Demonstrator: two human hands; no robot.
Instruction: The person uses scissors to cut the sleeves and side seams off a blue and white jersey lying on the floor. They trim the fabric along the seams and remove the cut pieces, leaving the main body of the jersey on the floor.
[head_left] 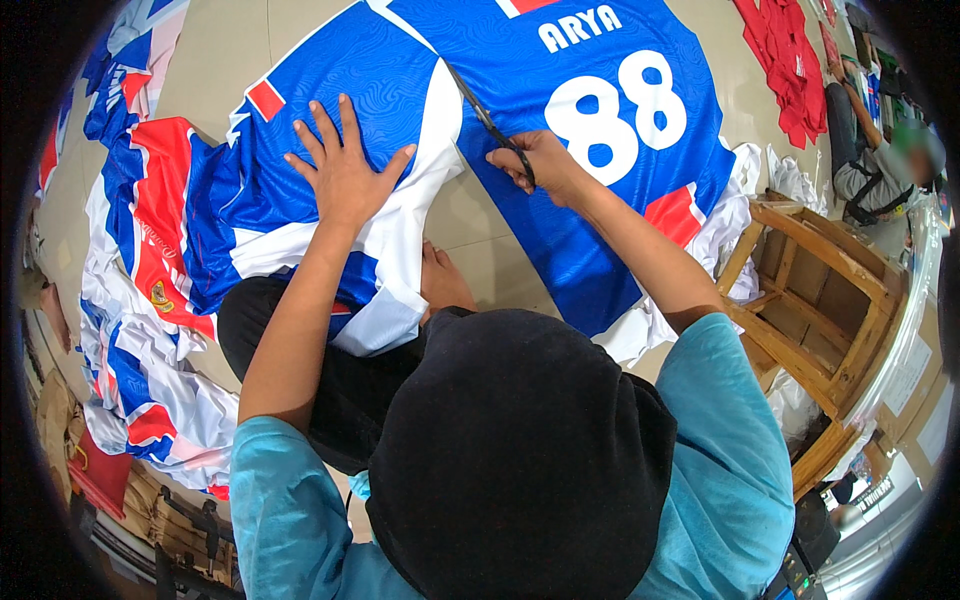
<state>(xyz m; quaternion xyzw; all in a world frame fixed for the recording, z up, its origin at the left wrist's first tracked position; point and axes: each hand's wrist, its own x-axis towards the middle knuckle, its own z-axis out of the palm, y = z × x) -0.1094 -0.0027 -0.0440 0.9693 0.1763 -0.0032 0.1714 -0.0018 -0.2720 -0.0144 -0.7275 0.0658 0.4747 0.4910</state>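
Printed sports-jersey fabric lies spread over the tiled floor. My left hand (pixel 345 175) presses flat on a blue jersey piece (pixel 375 90) with white edging, fingers spread wide. In my right hand (pixel 545 168) is a pair of dark scissors (pixel 480 108), its handle gripped by my fingers. The blades point up and left along the white margin (pixel 442 105) of a second blue jersey panel (pixel 500 60). This panel carries white printing and a red corner patch. Its edge and the left piece are parted below the blades; whether they join farther up is hard to tell.
Red, blue and white jersey pieces (pixel 160 220) pile up at the left. A wooden stool (pixel 825 290) stands at the right beside white scraps (pixel 745 190). Red fabric (pixel 785 65) lies at the far right, near another person (pixel 890 170). My bare foot (pixel 445 280) is between the panels.
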